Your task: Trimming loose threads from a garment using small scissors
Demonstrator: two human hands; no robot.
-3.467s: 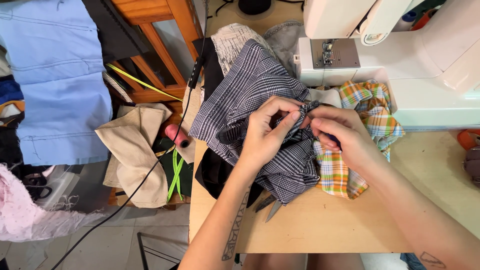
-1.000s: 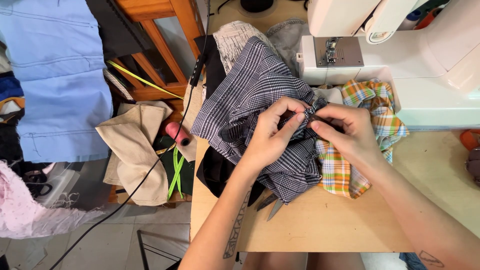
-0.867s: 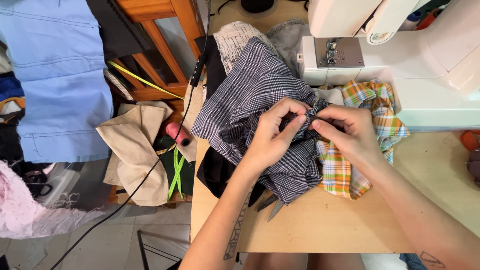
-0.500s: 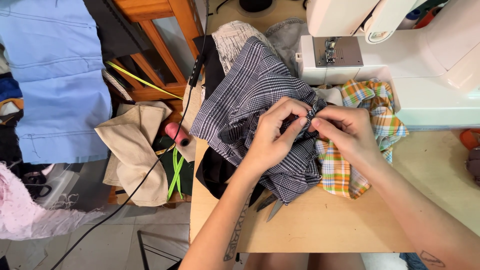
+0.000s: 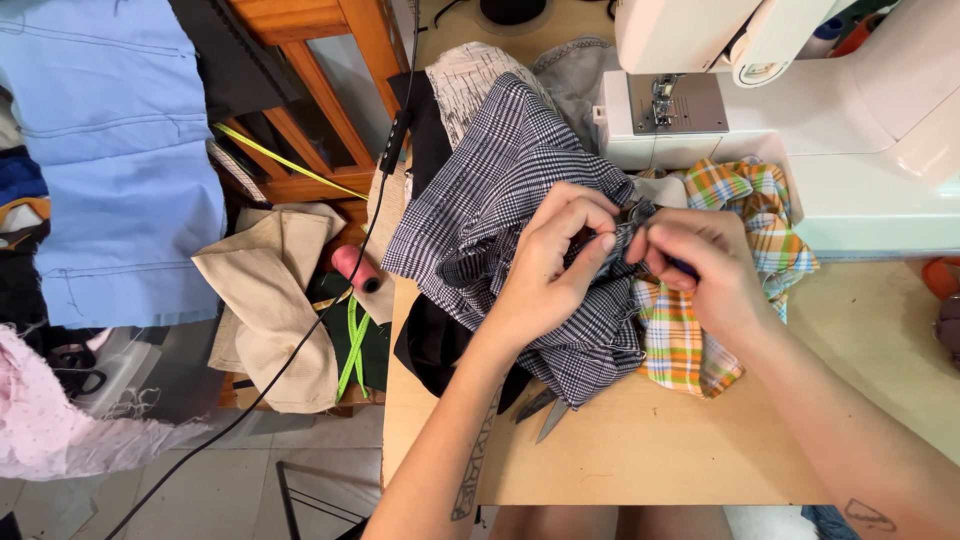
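A: What are the hands on?

B: Both are on the black-and-white checked cloth (image 5: 500, 200), bunched in the middle of the wooden table (image 5: 640, 450). The left hand (image 5: 550, 270) has its fingers together, pinching a fold of that cloth. The right hand (image 5: 700, 270), at its 3 o'clock, has its fingertips closed on the same fold; something small and dark shows at them, but I cannot tell what it is.

A: How close are the hands?

B: Nearly touching, fingertip to fingertip.

A: What lies around them?

B: An orange-and-green plaid cloth (image 5: 690, 350) lies under the right hand. At 12 to 1 o'clock stands a white sewing machine (image 5: 850, 130), touching the cloth pile. At 6 o'clock of the left hand, scissor blades (image 5: 545, 412) poke out from under the checked cloth.

A: And off the table?

B: At 9 o'clock, a beige cloth (image 5: 270, 300) with a pink thread spool (image 5: 352, 268) beside it, a black cable (image 5: 300, 350) running across, and blue cloth (image 5: 110, 150) further out.
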